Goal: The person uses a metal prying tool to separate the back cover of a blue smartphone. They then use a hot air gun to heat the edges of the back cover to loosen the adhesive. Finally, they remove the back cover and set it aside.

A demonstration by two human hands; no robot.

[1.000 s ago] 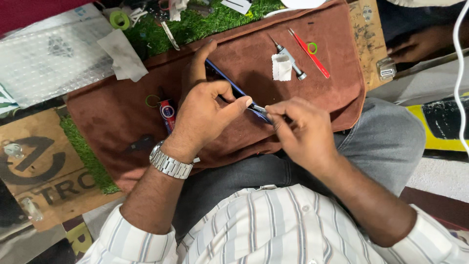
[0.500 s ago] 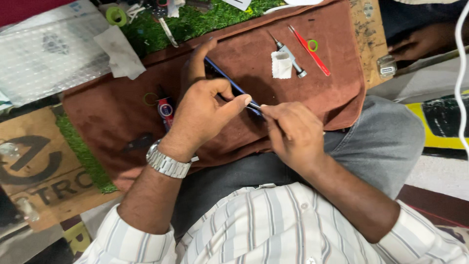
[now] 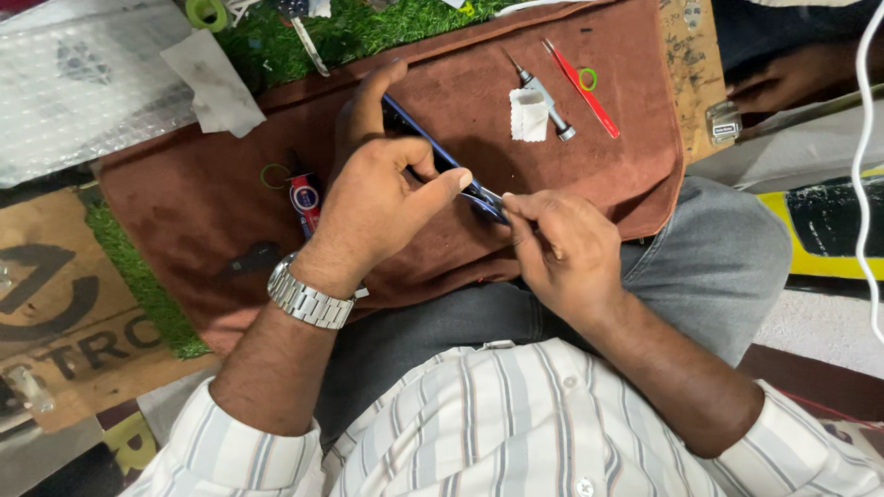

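Head view, looking down over a striped shirt and grey trousers onto a lap

Held edge-up above a brown cloth [image 3: 571, 175]: a slim dark-blue phone [image 3: 433, 147], long axis slanting from upper left, away from the body, down to lower right, toward it. Gripped along its upper half by the left hand [image 3: 378, 198], fingers curled round the far edge, thumb stretched along the near edge almost to the lower corner. Pinched at that lower corner by the right hand [image 3: 562, 244], thumb and forefinger closed on a small shiny metal tool [image 3: 488, 195], probably tweezers or a thin pry blade, tip touching the phone's edge just beyond the left thumb. So both hands grasping, neither loose; right hand nearer the working corner, left hand bracing. Wrapped round the left wrist: a steel link watch [image 3: 308, 296]

Lying on the cloth, well apart from the hands: a grey metal screwdriver [image 3: 543, 92], a folded white wipe [image 3: 529, 115] touching it, a red plastic strip [image 3: 582, 90] with a small green ring [image 3: 587, 78] beside. Near the left hand: a red-labelled small tube [image 3: 306, 198]. Soft, napped cloth over green artificial turf [image 3: 368, 28]; crinkled bubble wrap [image 3: 74, 83] at upper left, printed cardboard [image 3: 55, 313] below it
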